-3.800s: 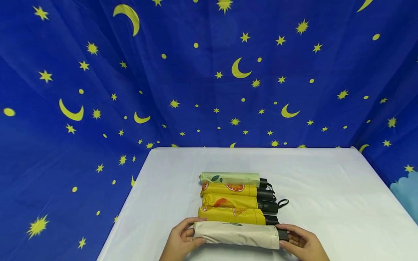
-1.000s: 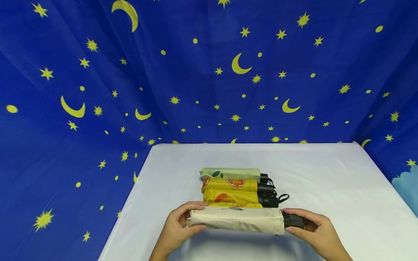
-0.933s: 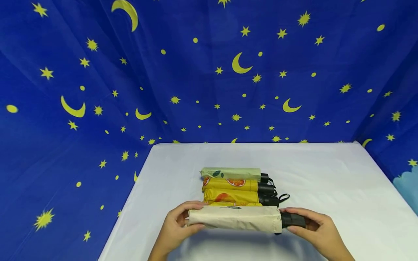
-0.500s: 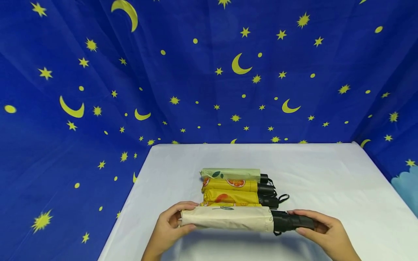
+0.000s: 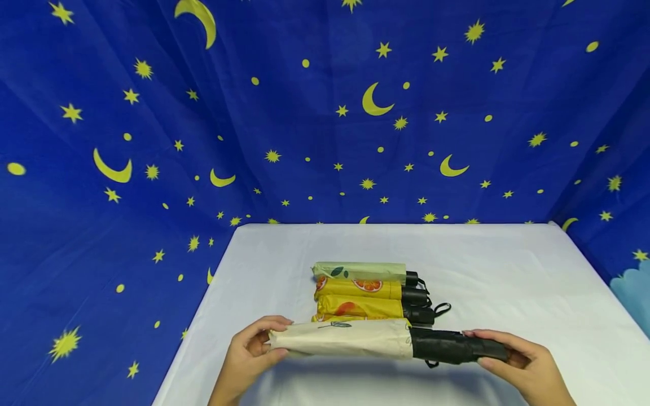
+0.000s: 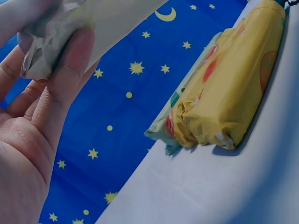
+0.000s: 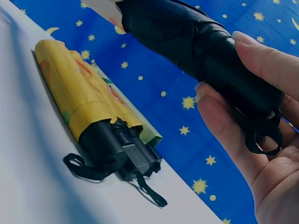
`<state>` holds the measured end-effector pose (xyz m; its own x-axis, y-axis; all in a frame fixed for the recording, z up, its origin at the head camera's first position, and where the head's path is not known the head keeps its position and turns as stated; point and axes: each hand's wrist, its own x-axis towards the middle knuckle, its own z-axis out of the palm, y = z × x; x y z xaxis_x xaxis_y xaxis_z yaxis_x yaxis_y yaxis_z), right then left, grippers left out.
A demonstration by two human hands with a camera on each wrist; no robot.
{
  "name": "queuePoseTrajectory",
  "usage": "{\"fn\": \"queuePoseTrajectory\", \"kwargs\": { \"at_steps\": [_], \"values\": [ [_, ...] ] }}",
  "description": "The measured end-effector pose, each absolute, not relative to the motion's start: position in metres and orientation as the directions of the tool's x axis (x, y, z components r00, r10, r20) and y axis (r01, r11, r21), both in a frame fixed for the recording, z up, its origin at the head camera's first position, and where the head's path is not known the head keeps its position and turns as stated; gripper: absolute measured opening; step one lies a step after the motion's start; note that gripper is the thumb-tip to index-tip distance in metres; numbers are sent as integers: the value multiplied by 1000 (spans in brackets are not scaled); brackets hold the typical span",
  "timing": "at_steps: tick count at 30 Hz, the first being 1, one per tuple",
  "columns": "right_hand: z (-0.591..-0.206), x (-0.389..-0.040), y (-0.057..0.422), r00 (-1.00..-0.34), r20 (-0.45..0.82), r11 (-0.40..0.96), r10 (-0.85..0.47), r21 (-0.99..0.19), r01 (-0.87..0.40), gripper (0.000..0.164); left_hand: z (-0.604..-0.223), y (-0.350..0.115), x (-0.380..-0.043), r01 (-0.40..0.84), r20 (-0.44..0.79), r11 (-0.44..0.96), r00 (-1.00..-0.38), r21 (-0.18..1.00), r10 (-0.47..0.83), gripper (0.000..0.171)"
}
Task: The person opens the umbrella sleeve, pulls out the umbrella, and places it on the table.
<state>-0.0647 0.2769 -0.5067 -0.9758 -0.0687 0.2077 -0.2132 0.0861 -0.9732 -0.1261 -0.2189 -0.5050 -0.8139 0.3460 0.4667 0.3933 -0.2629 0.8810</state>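
Observation:
In the head view a folding umbrella [image 5: 439, 345] lies level above the table, partly inside a cream sleeve [image 5: 345, 339] with a leaf print. The sleeve's closed left end is pinched between the thumb and fingers of my left hand [image 5: 249, 352]. My right hand [image 5: 530, 363] grips the black handle; in the right wrist view the handle [image 7: 238, 79] shows thumb on one side, fingers on the other, and a strap loop [image 7: 264, 137] hanging from its end. A length of dark folded canopy shows between sleeve and handle. The part still in the sleeve is hidden.
Behind the hands, sleeved umbrellas lie side by side on the white table [image 5: 508, 270]: a pale green one [image 5: 365, 272] at the back, then a yellow one with orange slices [image 5: 355, 288] and another yellow one [image 5: 376, 307]. The nearest is mostly hidden. A blue starry curtain [image 5: 304, 113] surrounds the table.
The cream-sleeved umbrella has been lifted off the table. My hands have moved apart, the left hand leftward with the sleeve and the right hand rightward, so more black umbrella shows outside it.

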Motion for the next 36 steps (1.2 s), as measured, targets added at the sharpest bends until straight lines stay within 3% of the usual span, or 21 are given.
{"fn": "queuePoseTrajectory", "kwargs": {
  "at_steps": [15,27,32,36],
  "values": [
    [-511,-51,306,-995,101,80,17,-992,-100,44,-506,-236,-118,381,427,-202,-853,902,301,43],
    [-538,-33,360,-989,40,411,145,-911,23,44,-515,-242,-115,344,406,-239,-860,908,307,43],
    [-557,-22,383,-987,-2,266,163,-963,46,39,-521,-246,-112,299,367,-242,-875,923,316,42],
    [-575,-15,402,-997,72,-41,-18,-997,-71,50,-529,-251,-111,308,373,-234,-868,922,328,42]
  ]
}}
